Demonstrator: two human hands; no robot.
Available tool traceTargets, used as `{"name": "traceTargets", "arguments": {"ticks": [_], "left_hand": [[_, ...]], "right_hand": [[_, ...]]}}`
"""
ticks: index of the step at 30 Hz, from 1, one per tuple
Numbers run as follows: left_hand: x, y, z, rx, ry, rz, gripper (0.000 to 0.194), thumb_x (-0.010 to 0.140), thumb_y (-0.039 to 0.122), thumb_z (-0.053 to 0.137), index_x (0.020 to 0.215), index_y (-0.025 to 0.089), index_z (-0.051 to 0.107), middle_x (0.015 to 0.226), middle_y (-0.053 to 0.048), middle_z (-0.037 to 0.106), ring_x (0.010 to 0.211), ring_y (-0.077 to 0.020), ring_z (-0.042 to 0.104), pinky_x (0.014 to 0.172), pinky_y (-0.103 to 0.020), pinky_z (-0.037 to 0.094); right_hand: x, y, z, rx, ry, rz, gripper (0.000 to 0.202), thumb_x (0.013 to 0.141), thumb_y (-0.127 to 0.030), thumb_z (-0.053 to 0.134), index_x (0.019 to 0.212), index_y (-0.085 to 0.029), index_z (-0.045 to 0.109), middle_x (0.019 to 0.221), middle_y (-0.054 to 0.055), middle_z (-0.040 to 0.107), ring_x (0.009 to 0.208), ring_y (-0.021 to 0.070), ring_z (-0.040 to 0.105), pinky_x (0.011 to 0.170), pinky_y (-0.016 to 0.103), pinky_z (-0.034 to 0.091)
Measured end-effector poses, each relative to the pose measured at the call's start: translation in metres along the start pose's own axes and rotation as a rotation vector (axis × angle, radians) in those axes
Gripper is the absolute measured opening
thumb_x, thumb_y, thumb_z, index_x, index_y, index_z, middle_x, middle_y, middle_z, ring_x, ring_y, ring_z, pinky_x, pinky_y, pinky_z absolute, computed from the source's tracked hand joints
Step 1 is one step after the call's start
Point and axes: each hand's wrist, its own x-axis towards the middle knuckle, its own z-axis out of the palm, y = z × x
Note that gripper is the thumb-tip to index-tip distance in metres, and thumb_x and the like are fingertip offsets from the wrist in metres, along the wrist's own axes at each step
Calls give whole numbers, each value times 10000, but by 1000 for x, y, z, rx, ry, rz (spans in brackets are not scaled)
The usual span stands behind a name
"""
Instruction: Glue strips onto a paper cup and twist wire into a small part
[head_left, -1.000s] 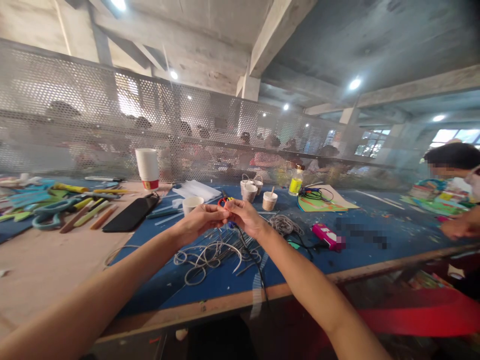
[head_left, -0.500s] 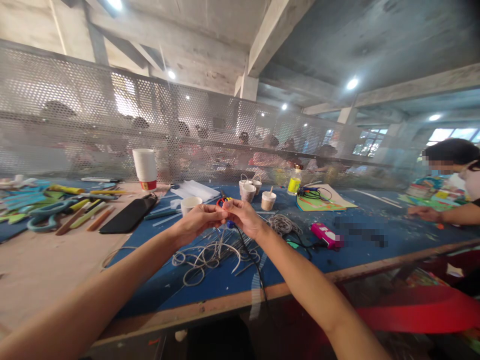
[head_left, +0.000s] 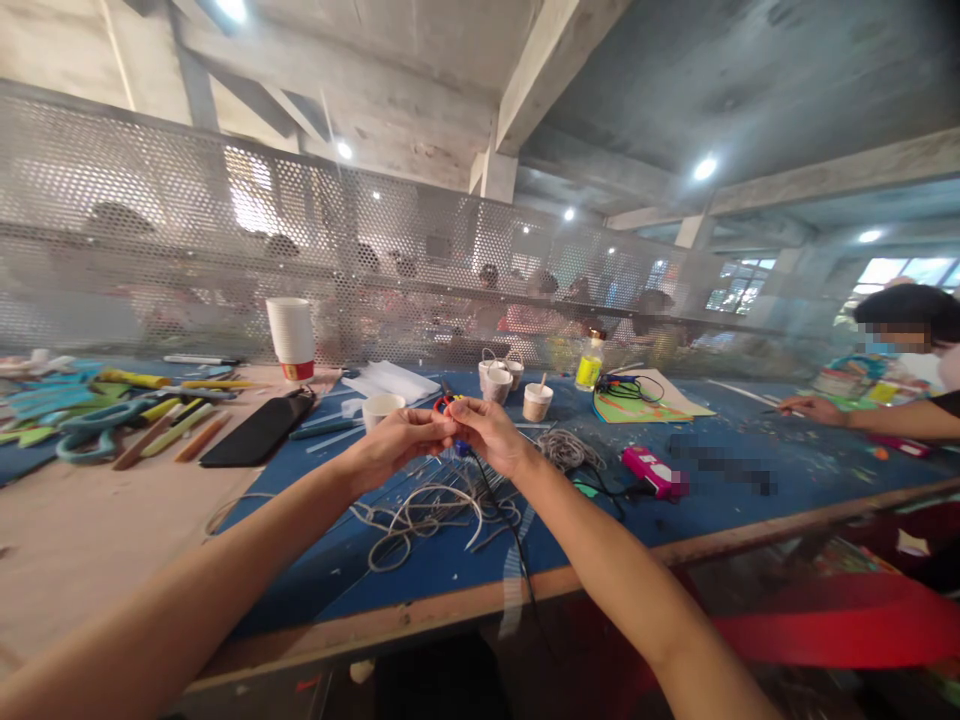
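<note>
My left hand [head_left: 401, 440] and my right hand [head_left: 487, 435] meet above the blue mat, the fingertips of each pinched together. Whatever lies between the fingers is too small to make out. Below them spreads a loose tangle of grey cords [head_left: 386, 555], with thin strips among it. A coiled bundle of grey cord [head_left: 566, 450] rests to the right of my right hand. Just behind the fingers show the red handles of a small cutting tool [head_left: 442, 402], partly hidden. A white paper cup [head_left: 379, 408] stands behind my left hand.
To the left lie a black phone [head_left: 255, 430], blue-grey scissors [head_left: 101, 430] and several sticks. Stacked paper cups [head_left: 290, 340], small cups [head_left: 537, 402] and a bottle [head_left: 589, 365] stand along the back. A magenta device [head_left: 652, 472] lies right. At far right is a co-worker's hand [head_left: 810, 408].
My hands stay pinched together in nearly the same place. Loops of cord under my left hand have shifted slightly. The co-worker's hand has moved left and up, with a thin tool now showing in it.
</note>
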Motion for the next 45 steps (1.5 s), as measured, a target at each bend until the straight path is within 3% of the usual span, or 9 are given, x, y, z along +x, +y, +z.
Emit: {"name": "traceTargets", "arguments": {"ticks": [8,15,19,26,38,45], "left_hand": [[0,0,2,23,1,1,214,676,324,809,680,133,712,672,-42,640,570,-109,482,563,-252,373],[1,-1,-1,27,-33,-13,200,735,330,773,684,146,713,599,13,611,432,-40,305,579,-248,375],[2,-2,-2,29,-11,-4,194,732,329,775,695,149,715,679,-4,653,450,-42,349,577,-251,367],[5,-7,-6,47,-34,-8,207,723,325,776,678,139,697,633,1,612,473,-58,354,555,-242,351],[0,-2,1,59,-41,-20,199,694,310,799,711,130,718,607,16,591,492,-53,373,510,-225,289],[0,0,1,24,-20,3,183,708,312,794,731,141,734,695,-15,634,600,-83,473,566,-218,358]], "right_hand": [[3,5,2,-25,45,-13,385,609,-475,832,719,-179,613,657,-25,611,587,104,549,614,259,476],[3,4,-1,-8,6,-34,337,671,-458,802,786,-173,663,697,-14,625,607,108,570,614,258,490],[0,1,-1,-13,-64,-25,356,707,-465,776,894,-170,708,797,10,665,667,116,604,659,269,508],[1,4,-1,-24,19,-44,336,650,-446,820,755,-171,659,676,-24,629,597,102,565,628,258,472],[1,4,2,5,11,-31,391,631,-452,834,656,-180,555,616,-47,562,570,88,500,563,229,406],[2,2,-3,40,-86,-17,374,715,-472,774,896,-157,683,740,1,642,651,122,579,631,273,471]]}}
